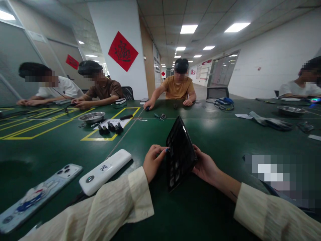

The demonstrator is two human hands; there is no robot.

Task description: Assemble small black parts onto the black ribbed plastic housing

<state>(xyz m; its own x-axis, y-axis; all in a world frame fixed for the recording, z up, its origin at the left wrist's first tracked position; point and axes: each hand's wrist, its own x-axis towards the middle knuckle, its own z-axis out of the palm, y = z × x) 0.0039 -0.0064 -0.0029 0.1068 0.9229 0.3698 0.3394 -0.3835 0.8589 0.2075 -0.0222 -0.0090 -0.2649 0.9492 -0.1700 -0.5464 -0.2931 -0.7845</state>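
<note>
Green table fills the foreground, yellow tape outlines on its left side, office with ceiling panels behind. Clock centered on the black panel, which is up in front of the wearer, tilted, face toward the left; can't tell if its bottom edge touches the table. Right hand is clamped on the panel's 3 o'clock edge, fingers partly hidden behind it. Left hand at 9, thumb and forefinger pinched together on a small blue piece right at the panel face; too small to identify. White power bank marked 26 lies at 9, phone with a cartoon case farther out. Between 9 and 10: black cylindrical parts by a white sheet, metal bowl just beyond. Small tools at 11. Co-worker in ochre at 12, one hand on a small dark item. Blue cable bundle between 1 and 2. Second metal bowl between 2 and 3, gray gloves near it.
</note>
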